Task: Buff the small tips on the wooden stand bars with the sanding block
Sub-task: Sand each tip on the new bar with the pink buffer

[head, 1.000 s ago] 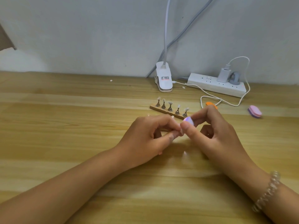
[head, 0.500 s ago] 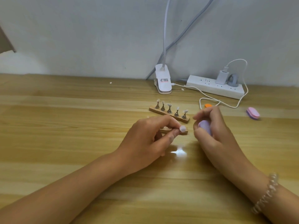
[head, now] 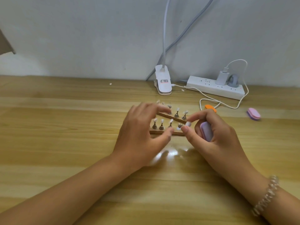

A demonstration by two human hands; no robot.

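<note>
Two wooden stand bars lie mid-table: the far bar and the near bar, each carrying small white tips on metal holders. My left hand hovers over both bars with its fingers spread, the thumb at the near bar's front edge; it is blurred and hides the far bar's left end. My right hand grips the lilac sanding block against the palm. Its thumb and forefinger pinch one white tip on its holder at the near bar's right end.
A white clip lamp base and a power strip with a charger and cable stand by the wall. An orange piece and a pink-and-purple block lie to the right. Bare wooden table stretches to the left and front.
My left hand let go of the tip it was pinching and opened over the bars. My right hand tucked the block into its palm and now pinches that tip at the near bar.
</note>
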